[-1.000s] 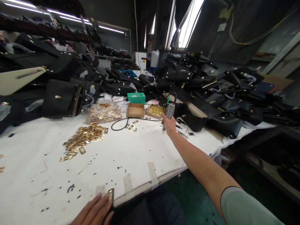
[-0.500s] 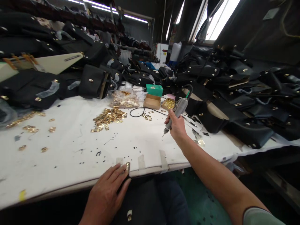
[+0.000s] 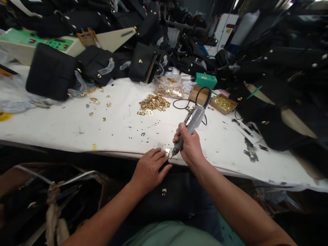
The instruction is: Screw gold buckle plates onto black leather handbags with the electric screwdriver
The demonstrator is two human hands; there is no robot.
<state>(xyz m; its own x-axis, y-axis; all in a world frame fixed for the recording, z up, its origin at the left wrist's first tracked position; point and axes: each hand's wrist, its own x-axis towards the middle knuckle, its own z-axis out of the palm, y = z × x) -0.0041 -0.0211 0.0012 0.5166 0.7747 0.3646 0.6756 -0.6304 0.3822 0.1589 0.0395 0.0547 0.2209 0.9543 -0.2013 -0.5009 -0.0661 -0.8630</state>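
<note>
My right hand (image 3: 191, 141) is wrapped round a grey electric screwdriver (image 3: 196, 119), its bit pointing down and left. The tip is just right of a small shiny metal plate (image 3: 167, 152) at the table's front edge; whether they touch I cannot tell. My left hand (image 3: 151, 169) holds the plate, with the fingertips over its left side and the thumb below. Dark material shows between thumb and fingers. Below the hands, a black bag (image 3: 176, 201) with a small metal clasp (image 3: 164, 192) lies against the lap, its outline partly lost in shadow.
On the white table (image 3: 123, 136) lie a pile of gold metal plates (image 3: 154, 103), tiny black bits, a bag of fittings (image 3: 169, 87) and a box of gold pieces (image 3: 222, 104). A green box (image 3: 206, 81) stands behind. Black bags (image 3: 52, 73) crowd the back and right.
The screwdriver in my right hand has come down and left, close to the plate. My left hand stays at the plate. The view has tilted down and turned left.
</note>
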